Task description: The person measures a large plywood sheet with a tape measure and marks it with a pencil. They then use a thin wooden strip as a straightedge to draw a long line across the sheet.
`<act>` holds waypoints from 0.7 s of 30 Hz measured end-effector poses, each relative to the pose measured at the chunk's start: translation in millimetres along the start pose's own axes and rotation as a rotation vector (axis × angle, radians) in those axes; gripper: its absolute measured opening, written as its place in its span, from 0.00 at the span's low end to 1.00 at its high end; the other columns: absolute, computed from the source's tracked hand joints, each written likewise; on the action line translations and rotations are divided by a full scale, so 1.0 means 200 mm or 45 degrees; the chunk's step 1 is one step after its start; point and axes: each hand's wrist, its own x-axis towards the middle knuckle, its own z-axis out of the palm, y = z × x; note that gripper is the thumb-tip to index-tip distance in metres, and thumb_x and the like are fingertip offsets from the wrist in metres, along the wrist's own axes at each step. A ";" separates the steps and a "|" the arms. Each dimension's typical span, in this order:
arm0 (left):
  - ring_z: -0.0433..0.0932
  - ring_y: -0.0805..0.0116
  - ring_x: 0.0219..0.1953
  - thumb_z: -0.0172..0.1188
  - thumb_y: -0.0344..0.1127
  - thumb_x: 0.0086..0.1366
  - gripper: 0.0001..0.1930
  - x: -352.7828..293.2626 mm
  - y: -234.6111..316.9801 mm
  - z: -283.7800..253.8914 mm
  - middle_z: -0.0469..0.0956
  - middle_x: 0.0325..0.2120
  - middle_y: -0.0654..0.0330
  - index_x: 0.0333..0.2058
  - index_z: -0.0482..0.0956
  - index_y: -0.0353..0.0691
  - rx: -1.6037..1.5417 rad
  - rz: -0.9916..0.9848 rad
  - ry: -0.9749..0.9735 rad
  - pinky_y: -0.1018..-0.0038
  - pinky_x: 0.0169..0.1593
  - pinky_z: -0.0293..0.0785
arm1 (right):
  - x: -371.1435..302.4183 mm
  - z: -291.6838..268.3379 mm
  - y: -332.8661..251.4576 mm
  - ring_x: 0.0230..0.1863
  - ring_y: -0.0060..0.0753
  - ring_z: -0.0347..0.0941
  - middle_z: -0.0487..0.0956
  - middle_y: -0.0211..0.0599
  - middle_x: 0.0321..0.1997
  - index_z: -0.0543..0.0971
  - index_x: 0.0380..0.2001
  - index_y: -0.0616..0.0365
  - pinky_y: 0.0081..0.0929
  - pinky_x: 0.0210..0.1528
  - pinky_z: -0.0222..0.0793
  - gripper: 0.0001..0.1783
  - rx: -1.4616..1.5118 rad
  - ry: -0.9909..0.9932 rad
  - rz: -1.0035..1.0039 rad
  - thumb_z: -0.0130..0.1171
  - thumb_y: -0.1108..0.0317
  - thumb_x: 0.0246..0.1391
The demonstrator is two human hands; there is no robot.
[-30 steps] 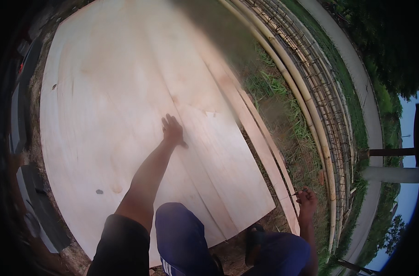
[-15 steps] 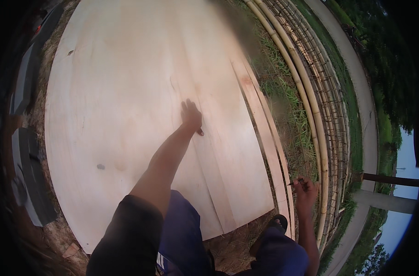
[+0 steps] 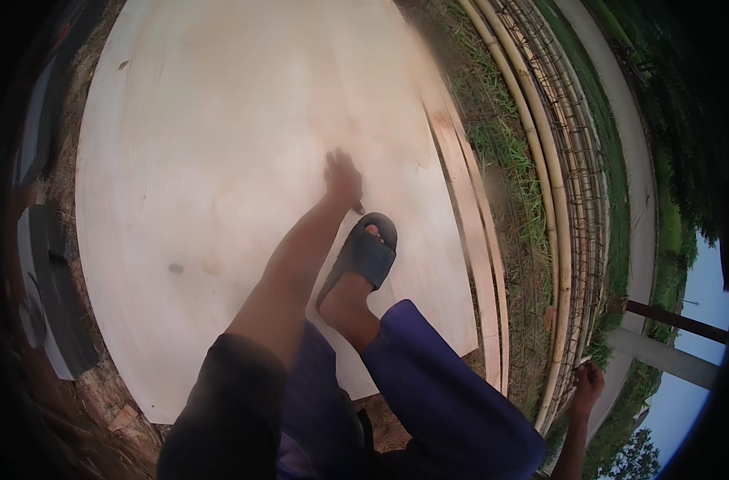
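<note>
A large pale plywood sheet (image 3: pixel 220 160) lies on the ground in front of me. My left hand (image 3: pixel 344 178) rests on it with the fingers stretched out and holds nothing. Beside that hand my foot in a dark slide sandal (image 3: pixel 363 252) is over the sheet, toes toward its far end. Out at the lower right, beyond the bamboo poles, my right hand (image 3: pixel 587 388) is raised with its fingers curled closed. What it holds is too small to make out.
Narrow wood strips (image 3: pixel 470 208) lie along the sheet's right edge. Farther right come grass, bamboo poles (image 3: pixel 552 176) and a tied rebar cage (image 3: pixel 580 152), then a concrete path (image 3: pixel 632 136). Grey blocks (image 3: pixel 56 312) stand at the left. A post and beam (image 3: pixel 668 356) show at right.
My foot has come up from the ground by the strips to over the sheet. My right hand has swung outward to the right. The left hand stays on the sheet.
</note>
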 end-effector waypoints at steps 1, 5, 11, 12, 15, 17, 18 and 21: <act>0.40 0.26 0.73 0.84 0.56 0.34 0.74 -0.02 0.04 -0.03 0.37 0.71 0.29 0.69 0.44 0.20 -0.010 0.023 -0.038 0.45 0.68 0.62 | 0.01 -0.04 0.00 0.33 0.15 0.74 0.78 0.24 0.31 0.78 0.45 0.57 0.18 0.33 0.66 0.10 -0.016 0.015 0.030 0.61 0.66 0.64; 0.48 0.31 0.72 0.73 0.43 0.54 0.39 0.19 -0.15 0.11 0.55 0.68 0.33 0.60 0.69 0.26 -0.195 -0.051 0.126 0.44 0.68 0.61 | 0.32 0.14 -0.24 0.34 0.16 0.73 0.78 0.24 0.31 0.78 0.45 0.59 0.20 0.33 0.67 0.10 -0.029 -0.055 -0.087 0.60 0.65 0.64; 0.60 0.39 0.69 0.60 0.30 0.62 0.17 0.28 -0.08 0.24 0.67 0.62 0.39 0.50 0.82 0.31 -0.121 0.049 0.244 0.53 0.68 0.65 | 0.38 0.76 -0.47 0.32 0.19 0.73 0.77 0.26 0.31 0.79 0.44 0.61 0.21 0.34 0.68 0.12 0.066 -0.337 0.041 0.64 0.65 0.62; 0.61 0.39 0.68 0.60 0.30 0.62 0.19 0.27 -0.08 0.27 0.67 0.62 0.39 0.52 0.80 0.30 -0.015 0.081 0.276 0.55 0.67 0.67 | 0.36 0.90 -0.50 0.32 0.19 0.73 0.77 0.26 0.31 0.79 0.44 0.62 0.21 0.34 0.67 0.13 0.158 -0.396 0.118 0.65 0.66 0.61; 0.65 0.41 0.67 0.60 0.31 0.64 0.25 0.14 -0.08 0.14 0.67 0.62 0.42 0.59 0.72 0.28 0.125 0.109 0.189 0.57 0.63 0.74 | 0.29 1.22 -0.58 0.35 0.20 0.77 0.79 0.27 0.33 0.78 0.46 0.62 0.23 0.34 0.72 0.12 0.155 -0.591 0.332 0.64 0.71 0.62; 0.67 0.42 0.66 0.60 0.34 0.65 0.30 0.12 -0.11 0.04 0.67 0.63 0.44 0.63 0.66 0.29 0.158 0.110 0.150 0.58 0.58 0.78 | 0.25 1.34 -0.56 0.36 0.21 0.77 0.79 0.30 0.35 0.77 0.47 0.63 0.22 0.36 0.73 0.13 0.135 -0.754 0.382 0.64 0.74 0.60; 0.67 0.43 0.65 0.61 0.35 0.65 0.32 0.13 -0.16 0.05 0.66 0.64 0.45 0.65 0.63 0.30 0.166 0.123 0.148 0.58 0.56 0.80 | 0.21 1.39 -0.58 0.36 0.21 0.77 0.80 0.31 0.35 0.77 0.47 0.63 0.22 0.37 0.74 0.13 0.139 -0.809 0.404 0.63 0.75 0.60; 0.68 0.45 0.65 0.62 0.39 0.66 0.34 0.15 -0.23 0.00 0.62 0.67 0.46 0.67 0.61 0.33 0.121 0.233 0.027 0.57 0.54 0.80 | 0.03 1.40 -0.54 0.37 0.21 0.77 0.80 0.32 0.35 0.79 0.46 0.63 0.21 0.38 0.74 0.11 0.262 -0.829 0.547 0.63 0.76 0.59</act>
